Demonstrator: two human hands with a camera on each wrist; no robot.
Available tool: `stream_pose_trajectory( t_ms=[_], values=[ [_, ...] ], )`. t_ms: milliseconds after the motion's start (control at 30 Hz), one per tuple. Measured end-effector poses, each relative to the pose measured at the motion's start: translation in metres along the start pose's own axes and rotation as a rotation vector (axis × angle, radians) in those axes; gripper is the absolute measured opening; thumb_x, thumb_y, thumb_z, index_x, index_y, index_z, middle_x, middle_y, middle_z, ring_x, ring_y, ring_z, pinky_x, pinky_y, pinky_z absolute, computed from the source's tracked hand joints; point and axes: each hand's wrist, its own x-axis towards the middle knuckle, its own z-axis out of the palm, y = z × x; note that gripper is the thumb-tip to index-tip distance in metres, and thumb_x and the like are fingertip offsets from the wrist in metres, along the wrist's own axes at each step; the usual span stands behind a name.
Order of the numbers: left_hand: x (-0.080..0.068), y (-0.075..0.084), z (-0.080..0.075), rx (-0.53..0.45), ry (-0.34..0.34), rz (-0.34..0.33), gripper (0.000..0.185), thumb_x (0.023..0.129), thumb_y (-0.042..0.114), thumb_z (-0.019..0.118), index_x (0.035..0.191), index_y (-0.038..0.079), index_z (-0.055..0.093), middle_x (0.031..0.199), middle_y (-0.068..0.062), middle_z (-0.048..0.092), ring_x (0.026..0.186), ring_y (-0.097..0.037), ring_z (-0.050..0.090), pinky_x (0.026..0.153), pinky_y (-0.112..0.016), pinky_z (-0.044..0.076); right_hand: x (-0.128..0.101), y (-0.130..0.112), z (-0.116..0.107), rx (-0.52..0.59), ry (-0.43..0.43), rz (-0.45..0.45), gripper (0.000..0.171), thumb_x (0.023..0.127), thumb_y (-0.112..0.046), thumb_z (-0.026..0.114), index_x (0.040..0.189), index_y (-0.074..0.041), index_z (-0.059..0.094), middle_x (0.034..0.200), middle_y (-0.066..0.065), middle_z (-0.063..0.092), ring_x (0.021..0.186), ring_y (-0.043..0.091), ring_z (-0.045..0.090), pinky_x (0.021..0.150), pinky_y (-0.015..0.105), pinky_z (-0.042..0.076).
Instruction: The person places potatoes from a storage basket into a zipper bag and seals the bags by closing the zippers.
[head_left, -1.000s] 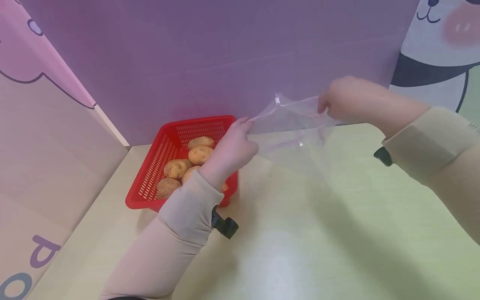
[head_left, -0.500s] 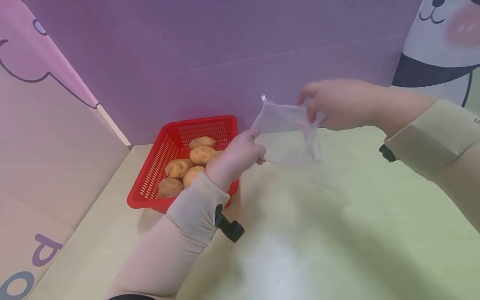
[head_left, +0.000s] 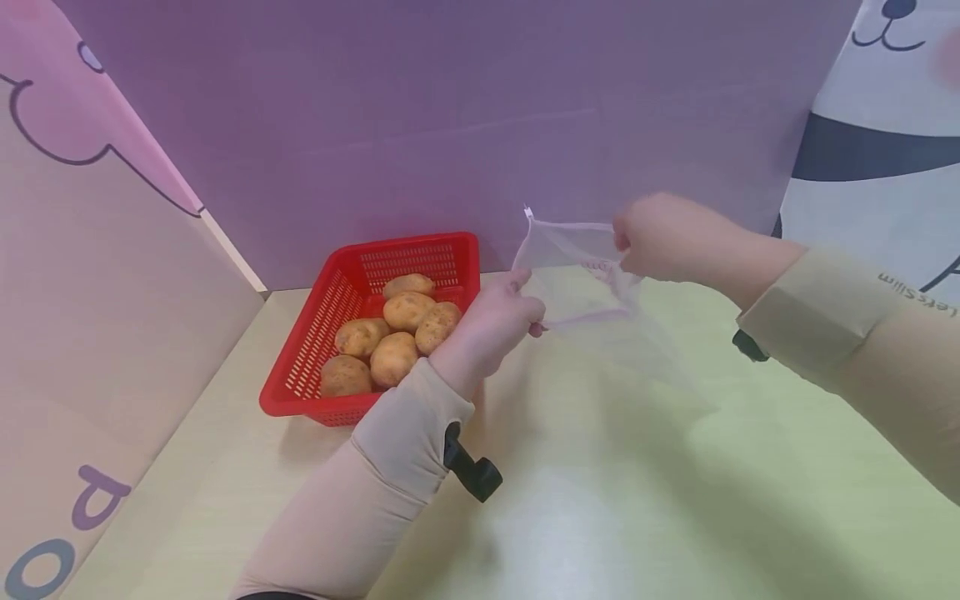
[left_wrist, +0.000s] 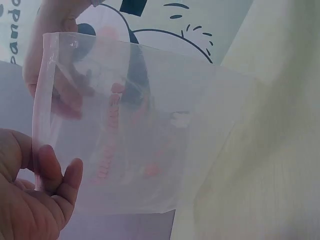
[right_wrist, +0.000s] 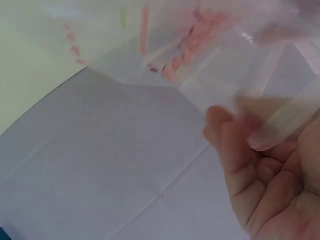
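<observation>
A clear zip-top plastic bag [head_left: 585, 292] with pink print hangs in the air between both hands, its mouth pulled apart. My left hand [head_left: 498, 321] pinches the near lip of the bag [left_wrist: 115, 135], thumb and fingers [left_wrist: 52, 172] curled on the zip strip. My right hand [head_left: 660, 237] pinches the far lip, and its fingers [right_wrist: 240, 150] curl round the strip of the bag [right_wrist: 190, 55]. A red slotted basket [head_left: 333, 308] stands left of the left hand and holds several brown potatoes [head_left: 390, 329].
The pale green table [head_left: 637, 483] runs to the front and right. A purple back wall [head_left: 450, 125] stands just behind the basket, a pink panel [head_left: 97, 275] on the left and a cartoon panel [head_left: 885, 150] on the right.
The hands have come closer together and lower. The bag's mouth, stretched flat a second ago, now gapes between them. The view has shifted slightly.
</observation>
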Motion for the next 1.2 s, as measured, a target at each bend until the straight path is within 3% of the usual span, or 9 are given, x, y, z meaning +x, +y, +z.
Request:
stream_pose_trajectory(
  t_ms=[133,267,400,567,700,867,933,1067,1200],
  values=[
    [0.002,-0.003,0.000,0.032,0.005,-0.010,0.071,0.086,0.003,0.053,0.152,0.009,0.027,0.150,-0.005,0.037,0.098,-0.023,0.057,0.097,-0.038,0.044,0.003,0.002,-0.001,-0.009,0.002,-0.041,0.047,0.078,0.008,0.049,0.125,0.008,0.056,0.120,0.026,0.060,0.108,0.040,0.056,0.088,0.049,0.046],
    [0.005,-0.006,-0.004,0.105,0.031,-0.039,0.073,0.085,0.006,0.055,0.152,0.012,0.027,0.152,-0.003,0.035,0.106,-0.024,0.055,0.100,-0.040,0.042,0.004,0.002,-0.010,0.045,0.000,-0.007,0.057,0.078,0.004,0.052,0.135,0.009,0.046,0.128,0.029,0.052,0.114,0.041,0.050,0.088,0.049,0.042],
    [0.009,-0.008,-0.007,0.134,0.014,-0.040,0.073,0.085,0.008,0.058,0.152,0.015,0.029,0.152,-0.003,0.035,0.102,-0.025,0.058,0.097,-0.039,0.045,0.003,0.001,-0.016,0.111,-0.045,0.038,0.067,0.080,-0.001,0.053,0.144,0.008,0.033,0.143,0.030,0.037,0.130,0.044,0.035,0.094,0.051,0.037],
    [0.010,-0.010,-0.006,0.072,-0.070,0.000,0.073,0.087,0.008,0.062,0.151,0.024,0.031,0.145,-0.003,0.039,0.094,-0.025,0.062,0.090,-0.035,0.050,0.004,-0.007,-0.011,0.099,-0.053,0.044,0.067,0.080,-0.001,0.054,0.144,0.004,0.035,0.138,0.029,0.041,0.116,0.041,0.044,0.082,0.047,0.044],
    [0.007,-0.011,-0.005,0.024,-0.095,0.027,0.071,0.089,0.013,0.062,0.149,0.036,0.031,0.143,0.001,0.037,0.093,-0.026,0.062,0.089,-0.036,0.050,0.008,-0.016,-0.006,0.070,-0.041,0.044,0.063,0.080,0.000,0.057,0.141,0.005,0.040,0.130,0.028,0.047,0.104,0.036,0.049,0.077,0.044,0.046],
    [0.004,-0.012,-0.005,0.080,-0.066,0.114,0.073,0.091,0.027,0.063,0.150,0.044,0.023,0.157,0.003,0.015,0.120,-0.022,0.046,0.082,-0.031,0.053,0.011,-0.020,-0.003,0.070,-0.021,0.043,0.046,0.078,0.004,0.058,0.123,0.007,0.052,0.110,0.022,0.057,0.086,0.031,0.055,0.068,0.038,0.047],
    [0.004,-0.012,-0.005,0.121,-0.049,0.138,0.075,0.091,0.030,0.063,0.151,0.044,0.020,0.159,0.003,0.009,0.124,-0.021,0.042,0.078,-0.029,0.054,0.012,-0.020,-0.003,0.077,-0.021,0.050,0.037,0.078,0.003,0.056,0.114,0.007,0.055,0.101,0.018,0.058,0.079,0.028,0.054,0.065,0.036,0.046],
    [0.006,-0.008,-0.006,0.191,0.007,0.125,0.077,0.089,0.020,0.063,0.152,0.037,0.023,0.158,0.000,0.016,0.120,-0.021,0.045,0.079,-0.029,0.054,0.017,-0.018,-0.004,0.107,-0.041,0.079,0.020,0.083,-0.003,0.054,0.102,0.005,0.057,0.089,0.013,0.061,0.071,0.024,0.057,0.065,0.036,0.045],
    [0.014,-0.007,-0.008,0.121,0.060,0.031,0.074,0.086,0.008,0.062,0.151,0.025,0.031,0.148,-0.002,0.035,0.114,-0.022,0.050,0.085,-0.034,0.052,0.021,-0.017,-0.003,0.132,-0.034,0.116,0.013,0.083,-0.005,0.050,0.089,0.001,0.060,0.080,0.010,0.063,0.067,0.023,0.059,0.065,0.036,0.044]
  ],
)
